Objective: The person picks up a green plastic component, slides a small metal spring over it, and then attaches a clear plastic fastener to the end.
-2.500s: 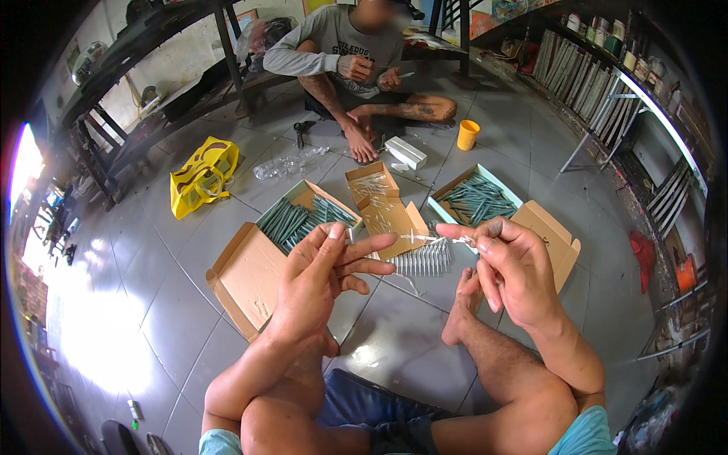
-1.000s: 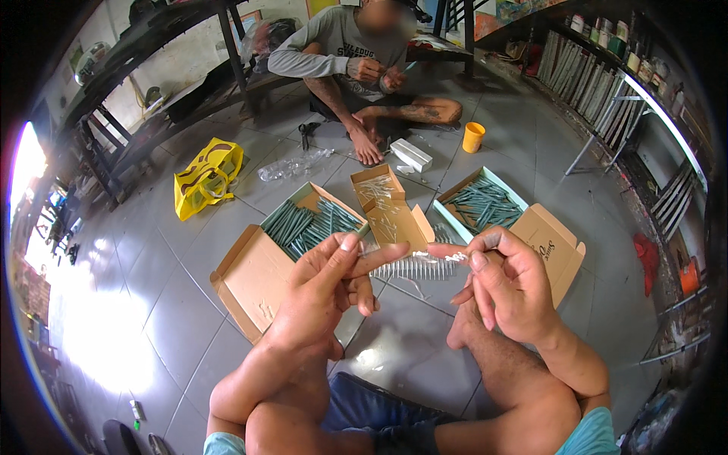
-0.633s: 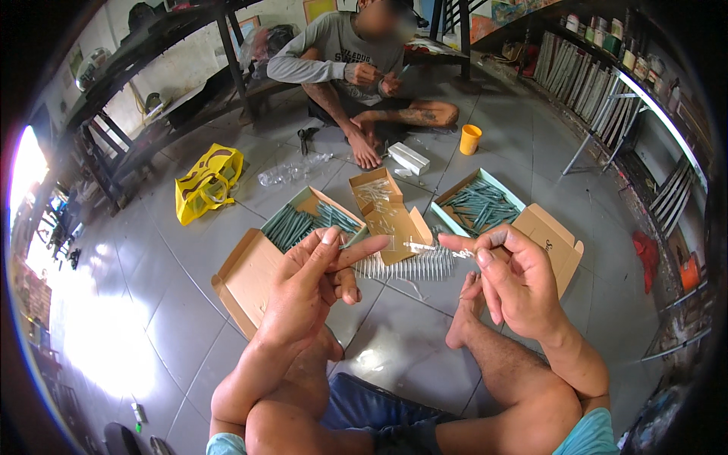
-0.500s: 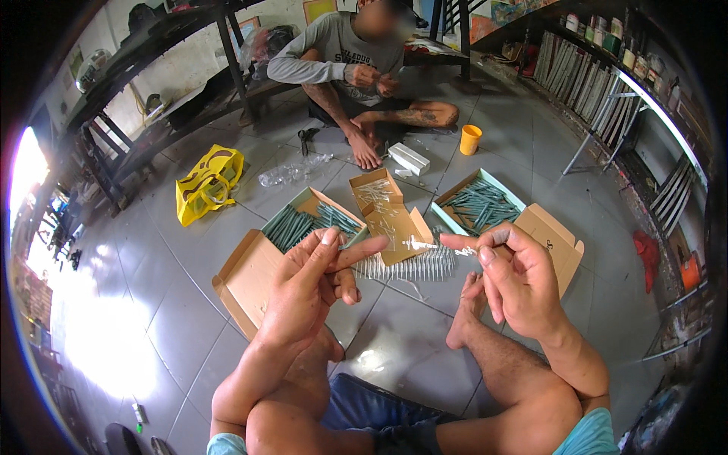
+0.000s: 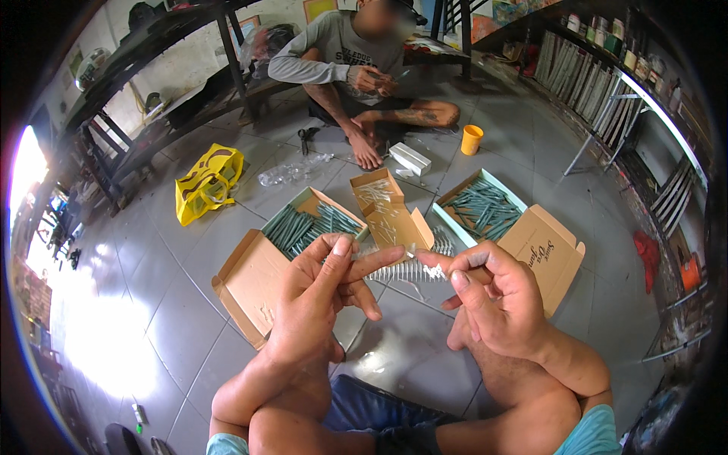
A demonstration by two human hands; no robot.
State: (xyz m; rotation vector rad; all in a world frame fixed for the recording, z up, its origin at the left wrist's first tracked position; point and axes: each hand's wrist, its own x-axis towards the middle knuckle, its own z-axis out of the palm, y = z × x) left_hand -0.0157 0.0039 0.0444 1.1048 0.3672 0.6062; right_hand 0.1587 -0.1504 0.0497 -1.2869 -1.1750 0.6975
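Note:
My left hand [image 5: 307, 303] is raised over the floor, its thumb pressed against the fingers and its index finger stretched to the right. What the pinch holds is hidden. A tiny white piece [image 5: 411, 249] shows at that index fingertip. My right hand [image 5: 508, 303] faces it, fingers curled, with small white pieces [image 5: 434, 271] at its thumb and index finger. The two index fingertips nearly meet. Beyond my hands is an open cardboard box [image 5: 418, 230] with small clear pieces in it. A row of clear ribbed plastic [image 5: 402, 273] lies just below that box.
Open boxes of slim dark-green pen-like sticks [image 5: 303, 226] [image 5: 485, 206] stand left and right. Farther off are a yellow bag [image 5: 205, 189], crumpled clear plastic [image 5: 292, 171], scissors [image 5: 306, 139], a white box [image 5: 409, 158] and a yellow cup [image 5: 471, 140]. Another person [image 5: 341, 76] sits opposite.
My right hand has moved left and slightly down, bringing the fingertips of both hands closer. My left index finger has shifted slightly right. A slim stick now shows in the other person's hands.

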